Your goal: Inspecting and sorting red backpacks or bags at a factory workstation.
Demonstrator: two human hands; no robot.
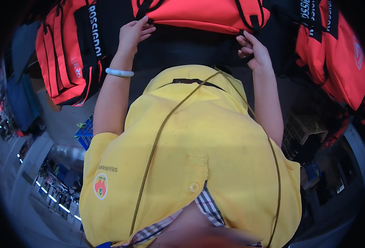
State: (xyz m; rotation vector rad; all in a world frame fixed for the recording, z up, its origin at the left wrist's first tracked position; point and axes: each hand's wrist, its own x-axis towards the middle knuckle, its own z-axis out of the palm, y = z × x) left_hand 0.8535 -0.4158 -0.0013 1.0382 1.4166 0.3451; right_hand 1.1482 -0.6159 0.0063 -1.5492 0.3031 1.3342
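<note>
The view is taken from the left one of two head-worn fisheye cameras and faces steeply down along the front of the yellow shirt (pixel 199 136), which sits close and fills the middle. The left hand (pixel 135 36) and right hand (pixel 255 49) lie farther off, near the upper edge, while straight lines bend toward the dark rim.

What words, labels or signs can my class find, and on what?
Left red bag: white capitals on a black panel; pale letters on red.
Right red bag: white capitals on black bands; shield-shaped emblem.
Yellow shirt: dark characters; oval emblem, its lettering too small to read.
Middle red bag: none visible.
</note>
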